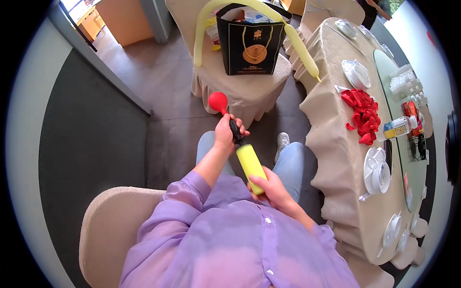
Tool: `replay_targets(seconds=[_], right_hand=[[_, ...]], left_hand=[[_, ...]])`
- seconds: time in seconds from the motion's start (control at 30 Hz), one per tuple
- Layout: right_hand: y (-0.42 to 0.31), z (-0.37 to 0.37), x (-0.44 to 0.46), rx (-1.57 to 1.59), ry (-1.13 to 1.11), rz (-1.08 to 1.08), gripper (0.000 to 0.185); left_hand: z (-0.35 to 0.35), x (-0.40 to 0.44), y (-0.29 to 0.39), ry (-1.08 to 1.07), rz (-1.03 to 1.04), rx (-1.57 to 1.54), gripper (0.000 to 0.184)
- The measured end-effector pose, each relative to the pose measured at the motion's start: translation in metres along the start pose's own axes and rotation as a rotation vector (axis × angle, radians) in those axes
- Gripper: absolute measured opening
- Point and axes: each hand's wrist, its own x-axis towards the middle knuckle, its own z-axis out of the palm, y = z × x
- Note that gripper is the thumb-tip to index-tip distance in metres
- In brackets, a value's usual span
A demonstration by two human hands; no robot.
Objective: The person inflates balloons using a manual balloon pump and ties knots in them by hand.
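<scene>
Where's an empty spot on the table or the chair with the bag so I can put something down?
The table has bare cloth along its left edge, beside the dishes just below the red pile. The chair has a bare strip in front of the black bag. It's crowded around the red pile and bottle.

Bright, soft daylight enters at the upper right, washing the wall (434,86) pale. Shadows stay faint; the floor (165,86) looks dimmer, with a mild sheen. Wide-angle distortion bends the edges into black corners. The pump (250,168) is slightly blurred.
</scene>
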Motion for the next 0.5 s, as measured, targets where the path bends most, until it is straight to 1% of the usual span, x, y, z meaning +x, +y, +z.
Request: replay_targets(seconds=[0.07,0.13,0.17,0.23,0.27,0.3,0.33,0.37,0.4,0.43,0.47,0.5], right_hand=[[0.001,0.003,0.012,0.002,-0.004,-0.018,0.032],[-0.002,0.006,0.007,-0.003,-0.022,-0.029,0.032],[0.002,0.003,-0.001,-0.003,-0.029,-0.016,0.032],[0.015,-0.006,-0.021,-0.057,-0.055,-0.092,0.031],[0.023,-0.011,-0.027,-0.126,0.015,-0.116,0.03],[0.021,-0.013,-0.019,-0.137,0.011,-0.118,0.03],[0.019,-0.012,-0.012,-0.03,-0.016,-0.039,0.03],[0.018,-0.01,-0.006,0.083,-0.038,0.044,0.03],[0.016,-0.006,0.009,0.095,-0.013,0.071,0.03],[0.017,-0.001,0.018,0.065,0.026,0.043,0.028],[0.014,0.0,0.015,0.082,0.011,0.051,0.029],[0.012,0.001,0.011,0.102,-0.007,0.063,0.029]], left_hand=[[0.008,-0.006,0.004,-0.004,-0.009,-0.006,0.018],[0.003,-0.004,0.019,-0.027,0.047,0.151,0.018],[0.003,0.001,0.025,-0.018,0.093,0.169,0.017],[-0.008,0.011,0.032,-0.006,0.105,0.167,0.018],[-0.011,0.012,0.027,-0.003,0.112,0.155,0.018],[-0.017,0.013,0.018,0.024,0.086,0.105,0.018],[-0.02,0.011,0.006,0.052,0.048,0.058,0.018],[-0.022,0.007,-0.008,0.059,0.023,0.093,0.019],[-0.02,0.002,-0.014,0.052,-0.011,0.107,0.019],[-0.017,-0.001,-0.015,0.044,-0.044,0.126,0.019],[-0.018,0.001,-0.009,0.037,0.007,0.201,0.019],[-0.02,0.006,-0.002,0.039,0.011,0.207,0.019]])
